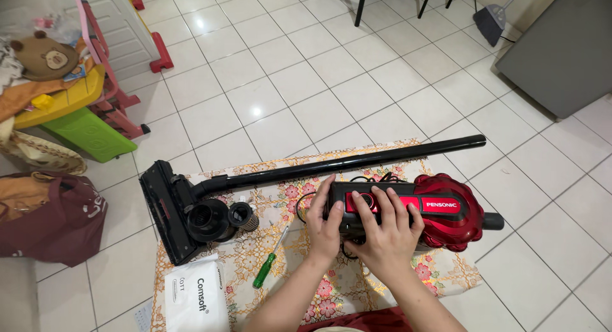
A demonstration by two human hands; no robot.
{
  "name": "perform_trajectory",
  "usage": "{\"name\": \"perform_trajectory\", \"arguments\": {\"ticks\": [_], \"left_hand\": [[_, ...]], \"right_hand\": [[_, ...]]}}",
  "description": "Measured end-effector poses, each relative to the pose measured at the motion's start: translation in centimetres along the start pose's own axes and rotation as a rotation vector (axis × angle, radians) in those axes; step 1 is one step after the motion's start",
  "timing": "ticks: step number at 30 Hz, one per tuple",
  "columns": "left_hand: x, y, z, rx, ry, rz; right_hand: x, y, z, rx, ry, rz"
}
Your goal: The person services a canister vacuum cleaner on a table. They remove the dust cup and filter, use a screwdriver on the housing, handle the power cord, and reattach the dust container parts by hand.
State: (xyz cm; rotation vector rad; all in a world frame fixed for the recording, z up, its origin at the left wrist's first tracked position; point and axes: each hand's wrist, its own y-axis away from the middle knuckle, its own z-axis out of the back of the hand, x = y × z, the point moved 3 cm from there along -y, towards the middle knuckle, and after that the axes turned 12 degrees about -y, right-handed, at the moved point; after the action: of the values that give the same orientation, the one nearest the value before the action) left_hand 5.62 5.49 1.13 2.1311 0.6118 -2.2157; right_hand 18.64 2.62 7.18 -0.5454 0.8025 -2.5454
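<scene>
Red and black vacuum body [440, 211]: lies on its side on the flowered cloth [293, 255], spread over the white tiled floor [287, 83].
Left hand [325, 227]: grip wrapped round the left end of the body's black section, fingers on top, thumb below.
Right hand [386, 233]: fingers spread flat over the red panel, pressing down; not curled round anything.
Black tube [357, 161]: runs just behind the body, from the floor head [162, 207] at the left out past the cloth at the right.
Small parts: a black cup [207, 218] and a filter piece [243, 216] beside the floor head.
Green-handled screwdriver [269, 263]: on the cloth, just left of the left forearm.
White packet [194, 295]: at the cloth's near left corner.
</scene>
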Motion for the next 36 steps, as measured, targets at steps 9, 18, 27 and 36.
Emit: {"name": "perform_trajectory", "arguments": {"ticks": [9, 18, 27, 36], "left_hand": [[0.8, -2.0, -0.5, 0.124, 0.077, 0.056], [0.2, -3.0, 0.1, 0.224, -0.017, 0.041], [2.4, -2.8, 9.3, -0.133, -0.156, 0.209], [1.9, 0.5, 10.7, 0.027, -0.887, 0.125]], "right_hand": [[-0.1, -0.8, -0.7, -0.055, 0.069, -0.019], [-0.5, -1.0, -1.0, -0.002, 0.091, -0.076], [-0.7, -1.0, -0.3, -0.064, 0.084, -0.017], [-1.0, -0.5, 0.1, -0.055, 0.104, 0.013]]}}
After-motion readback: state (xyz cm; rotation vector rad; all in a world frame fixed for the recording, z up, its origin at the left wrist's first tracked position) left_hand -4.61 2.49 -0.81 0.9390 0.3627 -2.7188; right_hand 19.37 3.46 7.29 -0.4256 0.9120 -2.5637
